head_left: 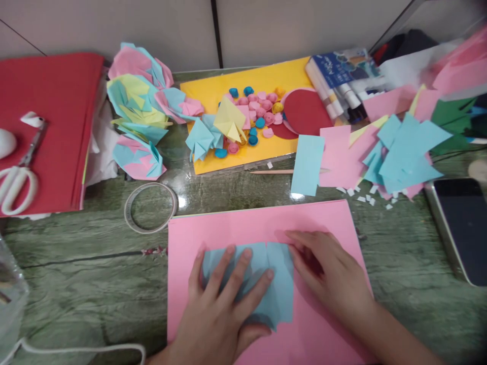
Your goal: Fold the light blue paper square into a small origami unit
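A light blue sheet of paper (281,284) with a vertical crease or overlap lies on the pink paper (327,215) in front of me. My left hand (224,299) rests flat on the blue paper, fingers spread, and covers much of its left part. At the sheet's upper right corner, the thumb and forefinger of my right hand (331,268) close on the edge; its other fingers are curled and partly hidden.
Behind the pink paper are a tape roll (127,208), folded paper flowers (139,101), a yellow sheet (213,162) with small paper curls, and a blue strip (307,165). Scissors (23,177) lie left on red paper (72,152); a phone (462,228) and blue scraps (409,152) are right.
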`<state>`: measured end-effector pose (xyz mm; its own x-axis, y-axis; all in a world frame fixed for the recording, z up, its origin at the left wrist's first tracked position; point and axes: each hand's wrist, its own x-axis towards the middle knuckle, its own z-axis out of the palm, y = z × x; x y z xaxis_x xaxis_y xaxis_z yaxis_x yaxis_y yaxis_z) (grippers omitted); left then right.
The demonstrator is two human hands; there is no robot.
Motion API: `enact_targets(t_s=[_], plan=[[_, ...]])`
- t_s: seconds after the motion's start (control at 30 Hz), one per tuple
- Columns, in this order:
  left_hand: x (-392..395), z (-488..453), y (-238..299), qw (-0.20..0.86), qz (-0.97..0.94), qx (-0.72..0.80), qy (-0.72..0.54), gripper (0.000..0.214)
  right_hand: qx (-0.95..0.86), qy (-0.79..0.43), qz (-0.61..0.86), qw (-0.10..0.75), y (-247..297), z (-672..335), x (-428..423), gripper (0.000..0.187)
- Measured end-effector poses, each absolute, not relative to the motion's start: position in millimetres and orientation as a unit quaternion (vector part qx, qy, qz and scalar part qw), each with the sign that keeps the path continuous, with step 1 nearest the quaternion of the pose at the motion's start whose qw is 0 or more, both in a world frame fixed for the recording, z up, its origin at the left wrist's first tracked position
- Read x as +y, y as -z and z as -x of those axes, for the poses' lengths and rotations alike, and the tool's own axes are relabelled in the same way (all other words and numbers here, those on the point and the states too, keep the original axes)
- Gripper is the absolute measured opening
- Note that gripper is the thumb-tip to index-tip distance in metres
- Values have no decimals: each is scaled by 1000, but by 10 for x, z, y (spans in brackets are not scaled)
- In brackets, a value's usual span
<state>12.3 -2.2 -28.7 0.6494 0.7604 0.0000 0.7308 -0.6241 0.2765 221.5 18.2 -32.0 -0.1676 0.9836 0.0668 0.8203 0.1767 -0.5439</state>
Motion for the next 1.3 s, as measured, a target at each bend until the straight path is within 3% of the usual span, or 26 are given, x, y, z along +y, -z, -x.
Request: enact_targets(t_s=[0.77, 1.3], plan=[[-25, -116, 301, 112, -901, 416, -47, 59, -731, -196, 618, 213, 319, -2215, 178, 23], [-33, -118, 318, 113, -901, 417, -42, 60, -697, -284, 630, 193, 271, -2241, 183, 29]])
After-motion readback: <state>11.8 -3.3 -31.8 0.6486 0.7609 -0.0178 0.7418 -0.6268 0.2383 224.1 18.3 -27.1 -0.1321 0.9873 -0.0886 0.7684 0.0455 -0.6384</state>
